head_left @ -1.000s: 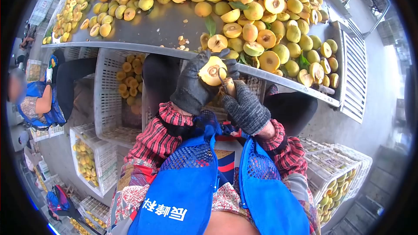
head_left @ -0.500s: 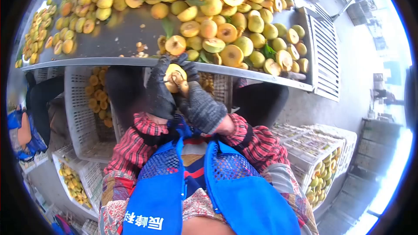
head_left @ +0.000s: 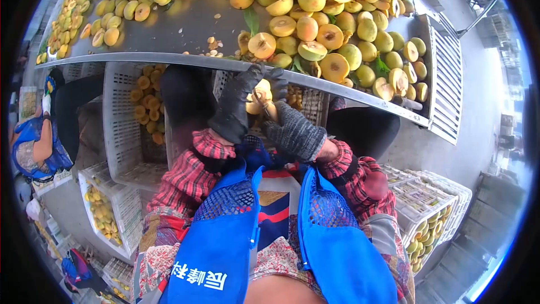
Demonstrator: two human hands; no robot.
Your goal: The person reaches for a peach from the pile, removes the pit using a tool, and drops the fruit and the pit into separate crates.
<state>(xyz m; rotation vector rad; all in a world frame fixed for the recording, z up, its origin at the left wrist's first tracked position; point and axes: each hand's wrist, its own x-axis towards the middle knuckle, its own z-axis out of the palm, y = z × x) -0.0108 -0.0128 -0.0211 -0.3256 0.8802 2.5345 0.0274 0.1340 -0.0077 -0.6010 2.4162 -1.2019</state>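
Observation:
My left hand (head_left: 236, 107), in a dark glove, grips a halved yellow peach (head_left: 260, 97) just below the front edge of the metal table (head_left: 185, 28). My right hand (head_left: 292, 129), in a grey knit glove, holds a small pitting tool (head_left: 265, 107) pressed into the peach's cut face. Both hands meet close in front of my chest, above my blue apron. The tool's tip is hidden in the fruit.
A heap of whole and halved peaches (head_left: 332, 22) covers the table. White plastic crates (head_left: 121, 129) with peach halves stand beneath it, more crates (head_left: 433, 214) at the right. Another person's arm and blue apron (head_left: 39, 141) are at the left.
My hands stay clamped on the peach and tool while the fruit turns slightly in my left hand. The view swings left, then back right.

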